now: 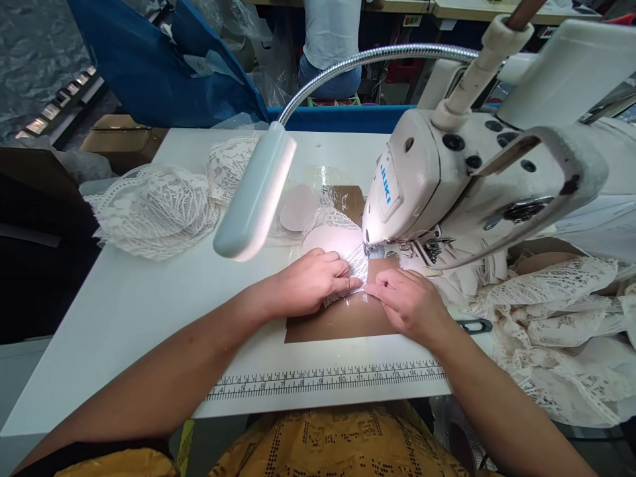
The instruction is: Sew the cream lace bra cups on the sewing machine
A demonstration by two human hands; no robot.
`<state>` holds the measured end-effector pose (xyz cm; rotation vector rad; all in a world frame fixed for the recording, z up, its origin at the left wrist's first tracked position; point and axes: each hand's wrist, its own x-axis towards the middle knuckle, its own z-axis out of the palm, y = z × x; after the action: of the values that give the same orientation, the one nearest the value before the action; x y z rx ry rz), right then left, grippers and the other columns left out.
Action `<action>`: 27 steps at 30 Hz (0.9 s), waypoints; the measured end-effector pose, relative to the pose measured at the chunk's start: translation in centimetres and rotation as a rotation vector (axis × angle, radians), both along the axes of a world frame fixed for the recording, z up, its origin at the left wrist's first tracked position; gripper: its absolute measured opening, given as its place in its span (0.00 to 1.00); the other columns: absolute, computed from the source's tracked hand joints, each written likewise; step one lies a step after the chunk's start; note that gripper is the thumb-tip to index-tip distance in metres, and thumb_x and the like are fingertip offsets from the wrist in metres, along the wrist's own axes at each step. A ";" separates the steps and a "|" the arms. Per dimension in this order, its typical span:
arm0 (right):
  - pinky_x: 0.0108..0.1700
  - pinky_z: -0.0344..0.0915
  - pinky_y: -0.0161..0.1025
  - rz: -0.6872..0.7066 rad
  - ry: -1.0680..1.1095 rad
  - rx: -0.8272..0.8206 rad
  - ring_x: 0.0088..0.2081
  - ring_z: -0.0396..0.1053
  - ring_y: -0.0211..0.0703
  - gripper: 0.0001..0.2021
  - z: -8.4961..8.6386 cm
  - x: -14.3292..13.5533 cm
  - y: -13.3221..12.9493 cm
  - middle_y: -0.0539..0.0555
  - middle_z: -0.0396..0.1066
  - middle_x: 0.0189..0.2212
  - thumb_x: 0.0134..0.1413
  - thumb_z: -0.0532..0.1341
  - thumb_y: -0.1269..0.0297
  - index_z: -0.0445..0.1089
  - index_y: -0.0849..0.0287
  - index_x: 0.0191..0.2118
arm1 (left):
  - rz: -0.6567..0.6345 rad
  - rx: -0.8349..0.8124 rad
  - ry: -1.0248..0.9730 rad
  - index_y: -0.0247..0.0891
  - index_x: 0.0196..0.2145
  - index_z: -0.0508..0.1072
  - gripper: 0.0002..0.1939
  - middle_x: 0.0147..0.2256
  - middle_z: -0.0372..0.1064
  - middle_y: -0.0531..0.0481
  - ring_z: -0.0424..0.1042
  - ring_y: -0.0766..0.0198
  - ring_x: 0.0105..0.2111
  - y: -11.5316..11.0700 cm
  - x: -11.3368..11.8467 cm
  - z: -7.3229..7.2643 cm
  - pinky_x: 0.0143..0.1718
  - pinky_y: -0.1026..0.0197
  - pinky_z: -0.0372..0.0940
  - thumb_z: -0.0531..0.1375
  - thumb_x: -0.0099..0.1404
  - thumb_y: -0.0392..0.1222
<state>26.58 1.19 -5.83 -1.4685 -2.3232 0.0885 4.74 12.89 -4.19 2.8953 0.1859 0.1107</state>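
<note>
Evidently our right grip (411, 299) pinches the lace piece (358, 264) beside our left grip (311, 281), which presses it, closed or not we can't tell. Probably limp and light, it's best held by its edges.

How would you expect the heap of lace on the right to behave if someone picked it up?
The lace heap would probably hang floppy, since it lies in loose, sagging folds. It looks light for its bulk, given the openwork pattern. Pieces might slip apart, as several layers overlap loosely.
</note>
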 end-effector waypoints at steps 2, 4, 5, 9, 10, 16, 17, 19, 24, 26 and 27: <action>0.31 0.51 0.35 0.000 0.008 0.003 0.31 0.61 0.37 0.22 0.0 0.0 0.0 0.50 0.69 0.31 0.46 0.54 0.83 0.74 0.54 0.42 | -0.007 -0.005 0.003 0.44 0.56 0.68 0.21 0.33 0.64 0.47 0.60 0.60 0.33 0.0 0.0 0.0 0.33 0.58 0.51 0.52 0.67 0.33; 0.31 0.52 0.35 -0.003 0.019 0.002 0.30 0.61 0.37 0.21 0.0 0.0 0.0 0.50 0.69 0.31 0.48 0.54 0.82 0.74 0.54 0.43 | -0.015 -0.005 0.002 0.45 0.56 0.68 0.21 0.33 0.64 0.47 0.60 0.60 0.34 0.1 0.0 0.1 0.33 0.58 0.51 0.51 0.68 0.33; 0.31 0.52 0.35 -0.006 0.028 0.001 0.30 0.61 0.37 0.21 0.1 0.0 0.0 0.50 0.69 0.30 0.49 0.54 0.82 0.74 0.54 0.43 | -0.018 -0.003 0.002 0.45 0.56 0.68 0.21 0.33 0.64 0.47 0.60 0.60 0.34 0.1 -0.1 0.1 0.33 0.58 0.50 0.51 0.68 0.33; 0.31 0.54 0.34 -0.023 0.094 -0.011 0.31 0.62 0.37 0.19 0.3 -0.1 0.0 0.51 0.70 0.31 0.50 0.53 0.82 0.75 0.55 0.41 | -0.022 0.019 0.004 0.46 0.56 0.69 0.21 0.33 0.65 0.47 0.60 0.60 0.34 0.0 -0.1 0.1 0.33 0.58 0.50 0.52 0.67 0.33; 0.30 0.54 0.34 -0.029 0.120 -0.016 0.31 0.63 0.37 0.19 0.4 -0.1 0.0 0.51 0.70 0.32 0.50 0.53 0.82 0.75 0.56 0.41 | -0.023 0.029 0.009 0.46 0.56 0.69 0.21 0.33 0.65 0.46 0.60 0.60 0.34 0.0 -0.1 0.1 0.33 0.58 0.50 0.52 0.67 0.32; 0.30 0.55 0.34 -0.048 0.173 -0.048 0.32 0.64 0.38 0.20 0.4 -0.4 0.0 0.52 0.72 0.34 0.48 0.52 0.82 0.74 0.58 0.42 | -0.035 0.073 0.021 0.46 0.57 0.68 0.23 0.32 0.65 0.46 0.60 0.60 0.33 -0.2 0.0 0.3 0.32 0.58 0.50 0.52 0.66 0.31; 0.30 0.55 0.34 -0.046 0.157 -0.046 0.32 0.64 0.38 0.20 0.4 -0.5 0.1 0.52 0.72 0.34 0.49 0.52 0.82 0.74 0.58 0.42 | -0.036 0.074 0.017 0.47 0.56 0.68 0.23 0.32 0.65 0.47 0.60 0.60 0.33 -0.2 0.0 0.3 0.32 0.58 0.51 0.52 0.66 0.31; 0.31 0.55 0.35 -0.039 0.108 -0.035 0.31 0.63 0.38 0.20 0.4 -0.7 0.1 0.52 0.71 0.33 0.50 0.52 0.81 0.74 0.58 0.42 | -0.037 0.068 0.010 0.47 0.56 0.69 0.22 0.32 0.65 0.47 0.61 0.60 0.33 -0.2 -0.1 0.3 0.32 0.58 0.51 0.52 0.67 0.31; 0.32 0.54 0.37 -0.020 -0.012 -0.046 0.31 0.60 0.40 0.16 0.6 -1.2 -0.1 0.53 0.69 0.30 0.52 0.52 0.79 0.74 0.59 0.40 | 0.019 0.002 -0.034 0.44 0.53 0.71 0.18 0.39 0.68 0.44 0.63 0.59 0.35 -0.1 0.0 0.5 0.34 0.59 0.56 0.52 0.68 0.35; 0.33 0.53 0.38 -0.017 -0.029 -0.042 0.31 0.59 0.41 0.16 0.5 -1.3 -0.1 0.53 0.68 0.29 0.52 0.52 0.79 0.73 0.60 0.40 | 0.055 -0.013 -0.088 0.39 0.54 0.70 0.18 0.49 0.67 0.40 0.64 0.57 0.40 0.1 0.3 0.4 0.38 0.57 0.60 0.51 0.69 0.36; 0.33 0.53 0.38 -0.016 -0.030 -0.033 0.31 0.59 0.41 0.15 0.5 -1.3 -0.1 0.53 0.68 0.30 0.52 0.52 0.78 0.73 0.60 0.40 | 0.066 -0.006 -0.105 0.36 0.55 0.69 0.19 0.53 0.65 0.39 0.64 0.56 0.42 0.2 0.5 0.3 0.40 0.56 0.62 0.51 0.69 0.36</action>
<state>25.29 1.06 -5.35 -1.5146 -2.3442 0.1017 5.20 13.07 -3.89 2.8684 0.2628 0.2728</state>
